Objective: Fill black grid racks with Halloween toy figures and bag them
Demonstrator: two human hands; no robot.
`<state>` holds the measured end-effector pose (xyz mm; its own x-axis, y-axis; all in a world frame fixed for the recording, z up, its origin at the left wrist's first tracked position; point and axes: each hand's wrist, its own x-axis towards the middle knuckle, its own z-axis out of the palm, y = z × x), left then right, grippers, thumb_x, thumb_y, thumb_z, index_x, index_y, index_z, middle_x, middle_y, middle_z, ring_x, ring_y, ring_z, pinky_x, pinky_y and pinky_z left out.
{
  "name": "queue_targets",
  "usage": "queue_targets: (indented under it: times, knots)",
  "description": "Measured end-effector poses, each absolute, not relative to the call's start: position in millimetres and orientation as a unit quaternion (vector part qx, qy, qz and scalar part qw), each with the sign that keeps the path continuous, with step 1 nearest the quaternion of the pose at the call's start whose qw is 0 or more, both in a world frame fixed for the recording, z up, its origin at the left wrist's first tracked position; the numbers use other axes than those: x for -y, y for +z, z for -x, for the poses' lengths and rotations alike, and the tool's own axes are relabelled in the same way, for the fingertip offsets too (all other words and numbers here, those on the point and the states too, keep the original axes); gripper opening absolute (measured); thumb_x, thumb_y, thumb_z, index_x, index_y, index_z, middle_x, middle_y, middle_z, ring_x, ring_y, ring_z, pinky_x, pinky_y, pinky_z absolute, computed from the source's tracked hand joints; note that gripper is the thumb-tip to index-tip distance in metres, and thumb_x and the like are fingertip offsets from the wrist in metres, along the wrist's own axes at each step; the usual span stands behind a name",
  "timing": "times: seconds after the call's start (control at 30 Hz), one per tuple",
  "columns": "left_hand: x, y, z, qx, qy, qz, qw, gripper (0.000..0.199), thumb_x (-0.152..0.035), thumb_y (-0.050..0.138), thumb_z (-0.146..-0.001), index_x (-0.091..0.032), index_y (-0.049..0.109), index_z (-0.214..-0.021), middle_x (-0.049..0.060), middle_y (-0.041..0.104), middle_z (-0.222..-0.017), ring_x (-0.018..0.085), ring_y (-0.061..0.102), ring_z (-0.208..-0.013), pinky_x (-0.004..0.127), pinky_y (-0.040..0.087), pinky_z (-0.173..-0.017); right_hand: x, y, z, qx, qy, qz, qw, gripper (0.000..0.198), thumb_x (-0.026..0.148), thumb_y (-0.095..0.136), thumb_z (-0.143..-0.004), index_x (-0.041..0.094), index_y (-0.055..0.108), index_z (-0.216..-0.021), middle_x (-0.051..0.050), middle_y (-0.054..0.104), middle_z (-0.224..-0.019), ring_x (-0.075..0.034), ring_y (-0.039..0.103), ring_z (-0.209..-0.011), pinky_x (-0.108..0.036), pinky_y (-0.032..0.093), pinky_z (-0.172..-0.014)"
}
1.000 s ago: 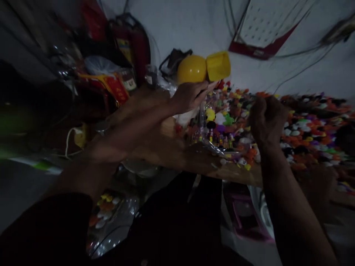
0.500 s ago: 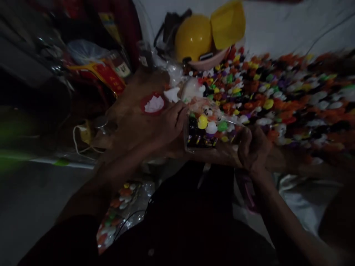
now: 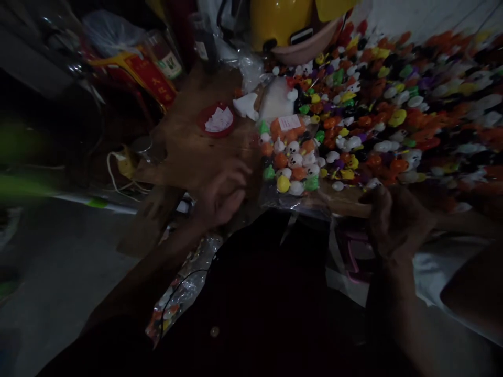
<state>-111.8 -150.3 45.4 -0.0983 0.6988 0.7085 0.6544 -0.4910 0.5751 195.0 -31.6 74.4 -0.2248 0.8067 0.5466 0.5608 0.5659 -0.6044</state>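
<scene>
A clear plastic bag (image 3: 278,161) of small figures lies at the table's front edge. White skull-like, orange, green and yellow pieces show through it, with a white label (image 3: 289,122) near its top. Left of the bag, my left hand (image 3: 223,196) is held off it, fingers bent and apart from the thumb, with nothing in them. To the right of the bag, at the edge of the loose figures, my right hand (image 3: 401,220) has loosely curled fingers and no visible object in it. Dim light and blur hide its fingertips.
Many loose figures (image 3: 373,120) cover the right side of the wooden table (image 3: 181,141). A red dish (image 3: 222,131) of white paper slips stands left of the bag. Behind are a yellow helmet (image 3: 281,23) and a pink basin (image 3: 306,50). Below left is another filled bag (image 3: 196,272).
Both hands have let go of the bag and moved apart, left hand leftward, right hand rightward. The bag now lies with its label showing. The view has tilted down.
</scene>
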Motion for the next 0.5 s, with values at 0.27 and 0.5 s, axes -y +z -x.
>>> queue_targets:
  times: [0.27,0.5]
  knots:
    - [90,17,85,-0.548,0.361,-0.754,0.031,0.039,-0.025,0.056,-0.101,-0.014,0.061,-0.138,0.016,0.065,-0.147,0.032,0.046,-0.154,0.059,0.038,-0.125,37,42,-105,0.920,0.001,0.301,0.250,0.025,0.027,0.058,-0.100,0.020,0.071,-0.119,-0.011,0.073,-0.109,-0.029,0.066,-0.105,-0.050,0.048,-0.097]
    - [72,-1,85,-0.557,0.264,-0.784,0.076,0.047,-0.018,0.038,-0.108,-0.014,0.050,-0.153,0.010,0.048,-0.164,0.025,0.035,-0.159,0.057,0.022,-0.132,23,50,-87,0.938,0.021,0.333,0.097,0.025,0.030,0.058,-0.098,0.016,0.071,-0.115,-0.022,0.070,-0.120,-0.041,0.063,-0.115,-0.070,0.044,-0.104]
